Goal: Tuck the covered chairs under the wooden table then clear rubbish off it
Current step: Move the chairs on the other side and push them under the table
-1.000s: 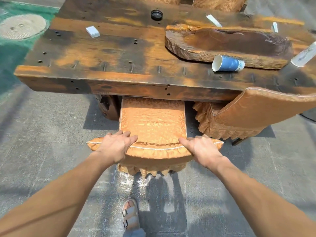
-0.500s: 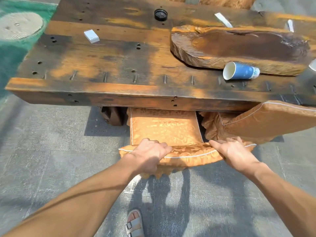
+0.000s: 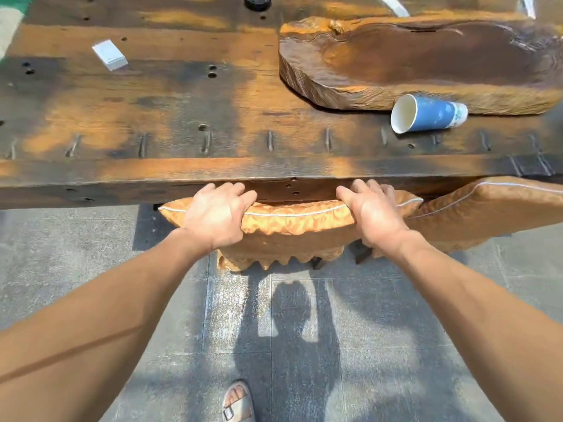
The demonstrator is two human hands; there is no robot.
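Note:
A chair in an orange cover point(image 3: 292, 222) stands pushed in against the front edge of the wooden table point(image 3: 182, 123); its seat is hidden below the top. My left hand point(image 3: 217, 213) and my right hand point(image 3: 370, 213) grip the top of the backrest, fingers curled over it. A second covered chair point(image 3: 493, 208) sits at the right, its back just outside the table edge. On the table lie a tipped blue paper cup point(image 3: 429, 114), a small white box point(image 3: 110, 54), a black cap point(image 3: 257, 1) and white scraps point(image 3: 394, 6).
A thick carved wooden slab point(image 3: 411, 59) lies on the table's right part, right behind the cup. Grey paving point(image 3: 91, 254) runs beneath me, with my sandalled foot point(image 3: 237, 402) at the bottom. A green mat point(image 3: 12, 13) shows at the far left.
The chair has slid forward under the table, its seat vanishing from sight, with both hands staying on the backrest. I have stepped closer to the table.

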